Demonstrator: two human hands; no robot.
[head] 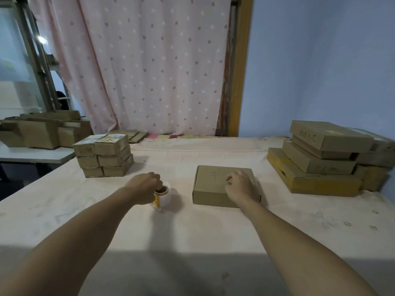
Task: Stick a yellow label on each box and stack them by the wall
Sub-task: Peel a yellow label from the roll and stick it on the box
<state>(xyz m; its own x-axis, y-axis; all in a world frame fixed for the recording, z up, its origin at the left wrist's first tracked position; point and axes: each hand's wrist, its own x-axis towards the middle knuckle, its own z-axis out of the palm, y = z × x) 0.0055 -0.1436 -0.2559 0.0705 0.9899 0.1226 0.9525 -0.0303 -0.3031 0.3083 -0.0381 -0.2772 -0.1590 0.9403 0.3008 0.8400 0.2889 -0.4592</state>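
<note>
A flat brown cardboard box [211,184] lies in the middle of the table, and my right hand [241,186] rests on its lid with fingers curled. My left hand [144,185] grips a roll of yellow labels [162,197] standing on the table to the left of the box. By the blue wall at the right stands a stack of flat boxes [316,161]; the top one [329,135] bears a small yellow label [333,132].
A block of small cartons [104,158] sits at the back left of the cloth-covered table [192,231]. Folded cardboard [40,131] lies on a side table further left. A pink dotted curtain [145,67] hangs behind.
</note>
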